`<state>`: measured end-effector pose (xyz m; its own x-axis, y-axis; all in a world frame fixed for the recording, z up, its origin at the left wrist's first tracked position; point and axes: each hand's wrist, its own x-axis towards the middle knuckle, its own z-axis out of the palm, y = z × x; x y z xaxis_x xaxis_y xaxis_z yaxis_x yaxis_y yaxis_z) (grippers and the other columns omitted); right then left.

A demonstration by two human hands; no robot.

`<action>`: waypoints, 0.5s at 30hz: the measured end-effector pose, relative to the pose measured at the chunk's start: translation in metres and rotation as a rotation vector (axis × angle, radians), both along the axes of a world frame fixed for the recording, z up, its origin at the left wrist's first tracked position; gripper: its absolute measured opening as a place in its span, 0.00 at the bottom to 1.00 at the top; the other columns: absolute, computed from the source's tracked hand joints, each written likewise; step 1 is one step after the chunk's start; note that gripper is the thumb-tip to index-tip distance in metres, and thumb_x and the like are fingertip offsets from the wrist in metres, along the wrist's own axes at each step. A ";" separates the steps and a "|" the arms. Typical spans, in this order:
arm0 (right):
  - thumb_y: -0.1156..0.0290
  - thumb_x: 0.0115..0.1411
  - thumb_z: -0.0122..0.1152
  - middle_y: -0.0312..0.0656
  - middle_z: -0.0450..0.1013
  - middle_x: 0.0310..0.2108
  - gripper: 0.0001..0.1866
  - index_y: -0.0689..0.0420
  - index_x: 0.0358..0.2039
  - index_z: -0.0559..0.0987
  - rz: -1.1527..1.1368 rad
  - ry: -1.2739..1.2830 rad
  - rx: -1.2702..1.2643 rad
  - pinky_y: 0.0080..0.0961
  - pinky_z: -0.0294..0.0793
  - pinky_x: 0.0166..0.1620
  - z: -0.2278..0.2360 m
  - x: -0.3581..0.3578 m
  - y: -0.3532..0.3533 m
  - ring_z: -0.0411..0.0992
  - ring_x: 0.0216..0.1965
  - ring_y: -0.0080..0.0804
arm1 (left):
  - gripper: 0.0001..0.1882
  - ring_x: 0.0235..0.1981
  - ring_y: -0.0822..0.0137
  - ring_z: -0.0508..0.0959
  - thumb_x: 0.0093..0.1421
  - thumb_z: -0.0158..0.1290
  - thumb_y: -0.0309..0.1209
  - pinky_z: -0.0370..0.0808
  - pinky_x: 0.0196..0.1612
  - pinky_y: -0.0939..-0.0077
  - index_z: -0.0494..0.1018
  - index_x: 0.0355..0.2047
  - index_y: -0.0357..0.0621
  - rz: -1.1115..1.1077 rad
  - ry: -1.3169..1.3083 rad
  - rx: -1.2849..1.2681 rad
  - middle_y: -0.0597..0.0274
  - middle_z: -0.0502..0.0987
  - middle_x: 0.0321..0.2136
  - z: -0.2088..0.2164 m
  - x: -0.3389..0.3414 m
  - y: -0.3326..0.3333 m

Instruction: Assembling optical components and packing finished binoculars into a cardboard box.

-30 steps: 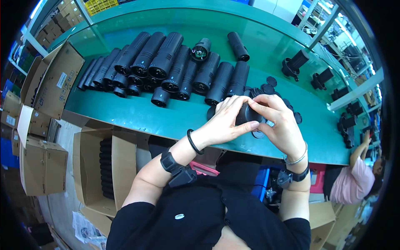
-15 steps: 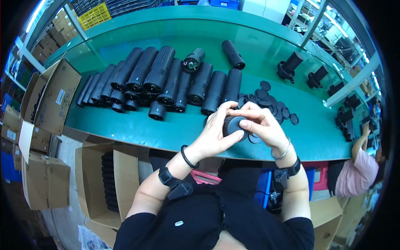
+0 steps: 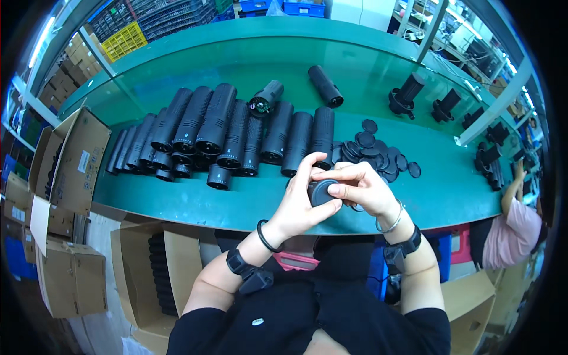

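Note:
Close to the bench's front edge, my left hand [image 3: 299, 204] is wrapped round a black tube whose near end faces me. A round black cap [image 3: 323, 191] covers that end. My right hand [image 3: 368, 192] is closed at the cap, its thumb on the rim and its fingers curled over the top. Most of the tube's body is hidden behind my hands. Just beyond my right hand lies a loose pile of round black caps [image 3: 370, 151]. To the left, several black ribbed tubes [image 3: 216, 118] lie side by side, some stacked.
The green bench [image 3: 236, 207] spans the view. One tube [image 3: 325, 86] lies apart at the back; black fittings [image 3: 408, 96] stand at right. Open cartons [image 3: 139, 278] sit below and left, one holding black tubes. A co-worker in a pink shirt [image 3: 510, 234] is at far right.
The view has shifted, so the tubes on the bench sit lower in it. Both hands keep their hold; my right fingers have shifted slightly on the cap.

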<state>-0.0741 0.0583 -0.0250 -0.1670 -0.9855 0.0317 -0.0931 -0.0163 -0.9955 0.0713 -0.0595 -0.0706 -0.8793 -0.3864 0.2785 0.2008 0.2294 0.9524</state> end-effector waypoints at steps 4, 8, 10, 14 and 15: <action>0.67 0.62 0.60 0.31 0.67 0.32 0.21 0.54 0.56 0.74 0.025 -0.261 -0.013 0.13 0.67 0.26 -0.020 0.003 0.003 0.67 0.24 0.15 | 0.45 0.47 0.69 0.73 0.49 0.63 0.25 0.69 0.51 0.73 0.50 0.64 0.45 -0.060 0.113 0.339 0.57 0.73 0.43 0.004 0.004 0.000; 0.68 0.43 0.76 0.47 0.61 0.57 0.54 0.59 0.67 0.53 0.059 0.664 -0.285 0.32 0.59 0.61 -0.023 -0.004 0.004 0.59 0.60 0.37 | 0.32 0.47 0.63 0.75 0.58 0.52 0.27 0.70 0.54 0.67 0.53 0.61 0.43 -0.137 0.337 0.793 0.53 0.74 0.44 0.021 0.003 -0.012; 0.69 0.45 0.75 0.45 0.59 0.60 0.51 0.60 0.66 0.54 0.007 0.359 -0.149 0.30 0.56 0.63 -0.036 -0.010 0.003 0.57 0.62 0.35 | 0.28 0.50 0.64 0.73 0.65 0.48 0.41 0.68 0.57 0.65 0.54 0.61 0.45 -0.220 0.370 0.826 0.54 0.73 0.47 0.032 -0.014 -0.016; 0.70 0.48 0.71 0.41 0.61 0.57 0.47 0.59 0.65 0.54 -0.173 0.050 -0.171 0.28 0.59 0.61 -0.022 -0.037 -0.005 0.59 0.59 0.29 | 0.31 0.54 0.61 0.69 0.70 0.30 0.55 0.63 0.57 0.59 0.59 0.62 0.47 0.124 0.201 0.448 0.55 0.72 0.52 0.028 -0.075 -0.071; 0.70 0.49 0.70 0.41 0.62 0.57 0.47 0.59 0.65 0.53 -0.235 0.014 -0.129 0.28 0.60 0.60 -0.009 -0.044 -0.004 0.61 0.58 0.29 | 0.25 0.55 0.59 0.69 0.69 0.39 0.48 0.65 0.54 0.56 0.65 0.57 0.46 0.378 0.117 -0.136 0.53 0.73 0.50 0.028 -0.091 -0.097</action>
